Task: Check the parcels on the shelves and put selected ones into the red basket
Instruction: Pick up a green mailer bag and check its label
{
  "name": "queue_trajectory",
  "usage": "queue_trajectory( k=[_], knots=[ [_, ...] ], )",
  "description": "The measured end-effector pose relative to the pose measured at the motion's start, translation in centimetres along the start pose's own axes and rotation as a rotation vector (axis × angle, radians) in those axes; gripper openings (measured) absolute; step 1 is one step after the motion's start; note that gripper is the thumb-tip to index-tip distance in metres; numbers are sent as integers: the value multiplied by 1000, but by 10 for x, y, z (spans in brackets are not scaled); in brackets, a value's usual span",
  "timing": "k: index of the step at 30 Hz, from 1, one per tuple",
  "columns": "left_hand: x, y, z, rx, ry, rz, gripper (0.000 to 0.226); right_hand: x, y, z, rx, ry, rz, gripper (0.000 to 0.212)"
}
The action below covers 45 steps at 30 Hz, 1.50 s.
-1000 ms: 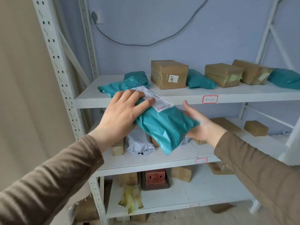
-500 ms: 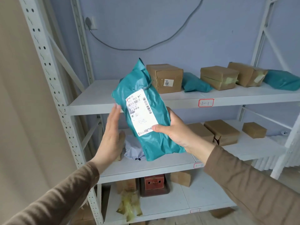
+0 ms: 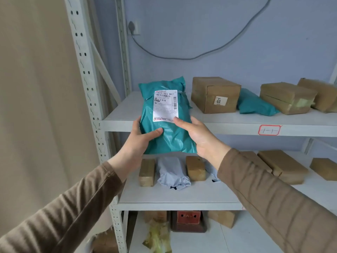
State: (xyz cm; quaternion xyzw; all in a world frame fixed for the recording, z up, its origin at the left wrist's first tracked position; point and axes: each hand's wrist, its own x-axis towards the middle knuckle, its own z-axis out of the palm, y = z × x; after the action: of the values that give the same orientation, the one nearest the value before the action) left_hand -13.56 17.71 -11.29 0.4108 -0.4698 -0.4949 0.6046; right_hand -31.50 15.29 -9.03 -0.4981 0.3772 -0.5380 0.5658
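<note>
A teal plastic mailer parcel (image 3: pixel 169 136) stands upright in front of the top shelf (image 3: pixel 218 125), its white shipping label (image 3: pixel 165 105) facing me. My left hand (image 3: pixel 141 141) grips its lower left edge, thumb across the front. My right hand (image 3: pixel 198 136) holds its lower right side, thumb touching the label's bottom corner. No red basket is in view.
The top shelf holds brown cardboard boxes (image 3: pixel 215 94) and another teal mailer (image 3: pixel 255 105). The middle shelf (image 3: pixel 173 199) carries small brown boxes and a pale grey mailer (image 3: pixel 171 174). A red-brown object (image 3: pixel 188 219) sits on the lower shelf. The rack upright (image 3: pixel 87 84) stands at left.
The teal parcel went from lying flat to upright with the label facing me. My left hand, open beside it half a second ago, now grips its lower left edge.
</note>
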Motion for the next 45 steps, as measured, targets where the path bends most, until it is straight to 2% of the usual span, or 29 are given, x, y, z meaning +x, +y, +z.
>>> queue_trajectory(
  k=[5,10,14,16,20,23,26,28,30,31,33,36,39,43,45],
  knots=[
    [73,27,-39,-2,141,48,84,65,-6,45,-99,-59,-13,48],
    [148,46,-70,122,184,-38,55,130,0,81,-189,-54,7,44],
    [196,46,-90,214,196,-93,51,178,12,99,-214,-30,0,46],
    [211,45,-92,238,203,-108,48,200,19,106,-255,-12,-2,52],
    [245,37,-101,354,224,-93,68,249,41,113,-338,-9,24,82],
    [260,34,-106,500,232,-58,71,253,43,115,-384,-12,26,84],
    [265,36,-111,701,227,-37,77,245,36,107,-460,-20,-24,78],
    [268,41,-113,1051,243,58,84,237,25,93,-537,-2,-112,69],
    [268,50,-107,1328,275,276,77,230,8,74,-599,48,-224,56],
    [267,56,-97,1335,256,373,72,227,-3,62,-612,89,-266,50],
    [269,64,-69,1142,156,451,62,233,-17,37,-609,192,-289,46],
    [279,62,-12,791,-5,243,61,251,-27,3,-590,317,-209,49],
    [291,43,27,719,-98,8,68,262,-26,-19,-615,351,-77,50],
    [316,15,35,580,-116,-207,57,271,-18,-29,-590,336,68,39],
    [331,3,29,481,-87,-240,54,271,-16,-32,-508,348,92,45]
  ],
)
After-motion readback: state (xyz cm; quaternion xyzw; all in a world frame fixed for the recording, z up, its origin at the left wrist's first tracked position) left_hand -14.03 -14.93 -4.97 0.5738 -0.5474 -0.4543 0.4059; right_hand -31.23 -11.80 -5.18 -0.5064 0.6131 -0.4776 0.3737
